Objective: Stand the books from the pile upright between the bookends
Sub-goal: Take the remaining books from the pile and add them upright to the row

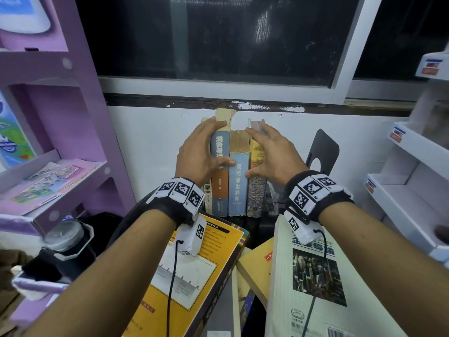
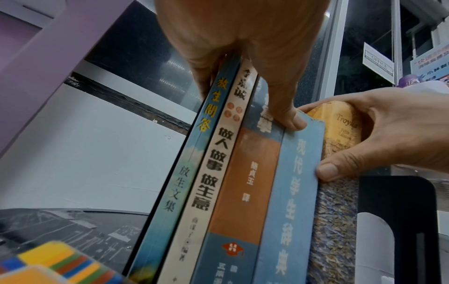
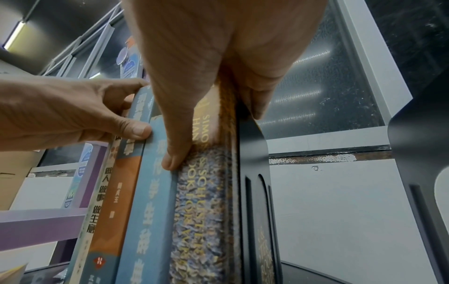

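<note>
books stand in a row against the wall in the head view, and we have both hands on them. our left hand (image 1: 201, 152) curls over the tall blue-and-orange book (image 1: 220, 171), fingers on its top and thumb across its spine. our right hand (image 1: 272, 154) clasps the yellow-and-grey book (image 1: 255, 188). the pale blue book (image 1: 239, 181) sits squeezed between the two. a black bookend (image 1: 323, 149) stands to the right, apart from the row. the pile (image 1: 313, 283) lies flat on the bench nearer us, with a yellow-covered book (image 1: 201, 271) beside it.

from the left wrist, the left-hand grip holds the top of the row: fingers behind a slim blue book (image 2: 184, 173) and a cream book (image 2: 213, 173), thumb (image 2: 286, 115) pressing at the spine edge of the pale blue one.

from the right wrist, the right-hand grip pinches the grey-patterned book, thumb (image 3: 177, 146) on the spine and fingers down its far side. a dark book cover (image 3: 257, 211) lies just beside it. we cannot tell whether the left bookend is there.

we judge that we are squaring the standing books. next we should likely slide the bookend in against the row, then lift another book from the pile.
</note>
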A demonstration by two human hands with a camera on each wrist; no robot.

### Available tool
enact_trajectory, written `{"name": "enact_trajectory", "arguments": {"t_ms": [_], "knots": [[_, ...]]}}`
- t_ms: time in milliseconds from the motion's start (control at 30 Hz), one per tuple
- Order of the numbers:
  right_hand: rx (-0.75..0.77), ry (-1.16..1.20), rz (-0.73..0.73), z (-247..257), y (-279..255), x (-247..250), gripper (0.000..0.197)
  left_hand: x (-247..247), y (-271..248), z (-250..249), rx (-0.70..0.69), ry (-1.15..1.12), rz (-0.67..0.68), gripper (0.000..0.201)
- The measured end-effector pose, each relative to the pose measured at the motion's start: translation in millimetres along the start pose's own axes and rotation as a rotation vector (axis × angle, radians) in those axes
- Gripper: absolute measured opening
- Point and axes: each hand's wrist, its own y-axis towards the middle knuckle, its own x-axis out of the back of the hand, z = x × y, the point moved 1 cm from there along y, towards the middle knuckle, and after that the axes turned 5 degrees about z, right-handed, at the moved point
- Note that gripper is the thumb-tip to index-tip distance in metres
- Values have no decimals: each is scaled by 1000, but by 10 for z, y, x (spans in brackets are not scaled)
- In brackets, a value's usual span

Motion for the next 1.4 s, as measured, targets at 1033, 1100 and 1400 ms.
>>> {"name": "enact_trajectory", "arguments": {"t_ms": [1033,1100,1400], "knots": [[-76,153,138,400,-631,350,85,567,-505,-39,176,143,287,75],[-94,181,133,474,-720,350,84,636,-618,-46,213,139,348,74],[-221,330,363,853,-1090,82,80,748,-1144,5,469,122,616,74]]}}
